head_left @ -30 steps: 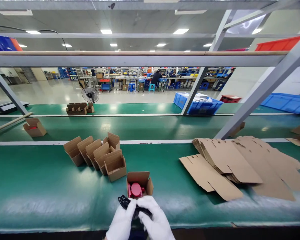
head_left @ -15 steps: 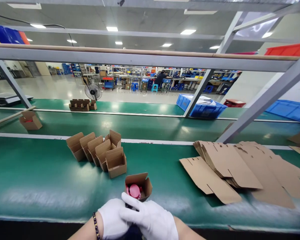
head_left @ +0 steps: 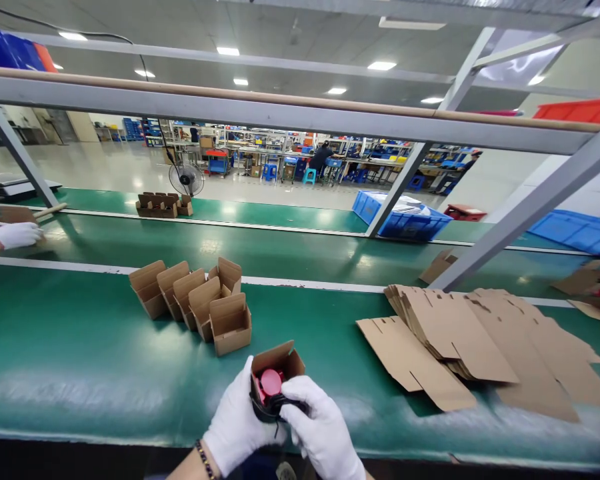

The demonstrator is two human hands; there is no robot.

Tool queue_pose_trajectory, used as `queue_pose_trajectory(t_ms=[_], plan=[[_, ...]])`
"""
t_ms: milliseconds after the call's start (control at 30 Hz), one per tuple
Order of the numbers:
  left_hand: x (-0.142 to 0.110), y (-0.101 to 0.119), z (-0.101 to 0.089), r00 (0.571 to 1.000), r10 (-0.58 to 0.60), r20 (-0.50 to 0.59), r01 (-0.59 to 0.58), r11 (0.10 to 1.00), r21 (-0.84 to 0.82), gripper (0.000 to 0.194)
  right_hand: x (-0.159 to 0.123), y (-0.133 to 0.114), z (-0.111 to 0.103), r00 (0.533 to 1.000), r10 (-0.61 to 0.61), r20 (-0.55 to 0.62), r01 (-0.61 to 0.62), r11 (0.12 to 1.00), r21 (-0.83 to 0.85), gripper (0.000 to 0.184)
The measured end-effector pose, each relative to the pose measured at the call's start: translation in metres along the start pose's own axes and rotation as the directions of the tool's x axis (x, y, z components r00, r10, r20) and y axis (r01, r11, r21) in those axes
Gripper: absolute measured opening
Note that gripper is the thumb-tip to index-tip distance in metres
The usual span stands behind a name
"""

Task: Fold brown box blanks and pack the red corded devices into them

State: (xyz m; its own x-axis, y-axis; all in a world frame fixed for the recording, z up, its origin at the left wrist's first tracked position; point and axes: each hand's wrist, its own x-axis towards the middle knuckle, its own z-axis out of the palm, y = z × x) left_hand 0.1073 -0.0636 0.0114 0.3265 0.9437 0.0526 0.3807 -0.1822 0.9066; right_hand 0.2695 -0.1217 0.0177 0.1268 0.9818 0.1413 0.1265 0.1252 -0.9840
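One cable [head_left: 276,405] has reached the box [head_left: 289,362], right hand [head_left: 321,421] pinching, left hand [head_left: 237,417] cupping.

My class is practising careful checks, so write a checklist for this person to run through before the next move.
1. Box open at the top: ok, its flap stands up.
2. Red item inside: ok.
3. Black cord fully inside: not ok, it bunches at the near edge, with the fingers of the right hand on it.
4. Left hand holding the box: ok.
5. Box base flat on the green surface: cannot tell, hands hide it.
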Motion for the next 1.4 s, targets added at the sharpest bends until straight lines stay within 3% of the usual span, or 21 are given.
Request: queue_pose_trajectory(t_ms=[67, 100, 200, 267, 333, 533, 600, 667, 767, 967, 1033, 1133, 1200, 1300, 1400], plan=[[0.001, -0.009, 0.022, 0.992, -0.063, -0.108, 0.056, 0.996, -0.069, 0.053, 0.012, 0.002, -0.002, 0.982, -0.153, -0.115, 0.132, 0.975, -0.176, 0.013], [0.002, -0.013, 0.030, 0.982, -0.089, -0.166, 0.081, 0.995, -0.057, 0.045, 0.020, 0.004, -0.003, 0.951, -0.261, -0.168, 0.200, 0.930, -0.309, 0.013], [0.004, -0.024, 0.041, 0.955, -0.062, -0.292, 0.079, 0.996, 0.048, 0.042, 0.045, 0.015, -0.007, 0.828, -0.518, -0.215, 0.274, 0.708, -0.651, 0.019], [0.005, -0.027, 0.040, 0.950, -0.029, -0.312, 0.062, 0.994, 0.095, 0.041, 0.056, 0.026, -0.004, 0.802, -0.568, -0.185, 0.266, 0.616, -0.741, 0.024], [0.005, -0.027, 0.038, 0.953, -0.033, -0.300, 0.075, 0.989, 0.131, 0.041, 0.062, 0.035, 0.002, 0.813, -0.566, -0.137, 0.272, 0.577, -0.770, 0.027], [0.006, -0.021, 0.030, 0.970, -0.062, -0.234, 0.115, 0.968, 0.221, 0.040, 0.064, 0.028, 0.005, 0.909, -0.358, 0.214, 0.360, 0.415, -0.836, 0.034], [0.006, -0.021, 0.029, 0.968, -0.020, -0.250, 0.086, 0.962, 0.259, 0.038, 0.064, 0.017, -0.002, 0.905, -0.251, 0.343, 0.418, 0.383, -0.824, 0.035], [0.006, -0.021, 0.029, 0.970, 0.036, -0.240, 0.038, 0.955, 0.295, 0.032, 0.066, 0.004, -0.008, 0.888, -0.065, 0.455, 0.446, 0.358, -0.820, 0.040], [0.006, -0.020, 0.031, 0.978, 0.073, -0.194, -0.011, 0.953, 0.304, 0.028, 0.074, -0.013, -0.006, 0.859, 0.184, 0.477, 0.407, 0.319, -0.856, 0.034], [0.011, -0.017, 0.025, 0.985, 0.026, -0.172, 0.026, 0.954, 0.299, 0.034, 0.086, -0.038, 0.000, 0.875, 0.219, 0.431, 0.340, 0.355, -0.871, 0.027], [0.013, -0.016, 0.019, 0.989, 0.018, -0.146, 0.027, 0.955, 0.297, 0.031, 0.080, -0.047, -0.009, 0.888, 0.151, 0.434, 0.306, 0.508, -0.805, 0.035], [0.014, -0.017, 0.011, 0.991, 0.062, -0.121, -0.023, 0.953, 0.302, 0.030, 0.065, -0.053, -0.022, 0.874, 0.032, 0.486, 0.237, 0.843, -0.483, 0.037], [0.014, -0.018, 0.008, 0.989, 0.098, -0.112, -0.057, 0.945, 0.323, 0.029, 0.055, -0.052, -0.024, 0.826, -0.047, 0.562, 0.248, 0.925, -0.287, 0.028], [0.014, -0.020, 0.008, 0.981, 0.149, -0.128, -0.093, 0.926, 0.367, 0.027, 0.045, -0.046, -0.016, 0.782, -0.139, 0.608, 0.408, 0.851, -0.331, 0.027], [0.015, -0.021, 0.010, 0.970, 0.187, -0.154, -0.125, 0.930, 0.344, 0.020, 0.042, -0.036, -0.009, 0.726, -0.212, 0.655, 0.646, 0.536, -0.543, 0.023]])
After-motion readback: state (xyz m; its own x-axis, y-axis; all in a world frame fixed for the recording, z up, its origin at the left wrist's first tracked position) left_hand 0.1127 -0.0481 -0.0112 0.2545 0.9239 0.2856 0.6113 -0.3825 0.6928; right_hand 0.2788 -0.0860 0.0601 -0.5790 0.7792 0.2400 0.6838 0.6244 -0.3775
